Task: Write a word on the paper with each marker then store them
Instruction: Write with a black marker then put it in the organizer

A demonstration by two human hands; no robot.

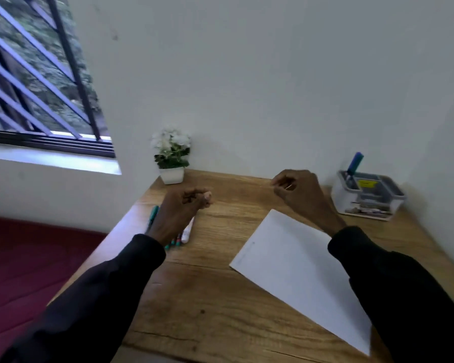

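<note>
Markers (184,235) light, slick, roll-prone (pinch mid-barrel). Paper (286,260) flimsy, needs pinning. Left hand (184,205), right hand (296,189) both curled, apparently empty.

no readable text, yellow label (366,183) in the organiser tray (393,203) too blurred to read

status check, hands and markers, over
Left hand curled above the markers, holding none; right hand loosely closed, empty. Paper looks blank. One blue marker stands in the organizer. Nothing in the way.
</note>
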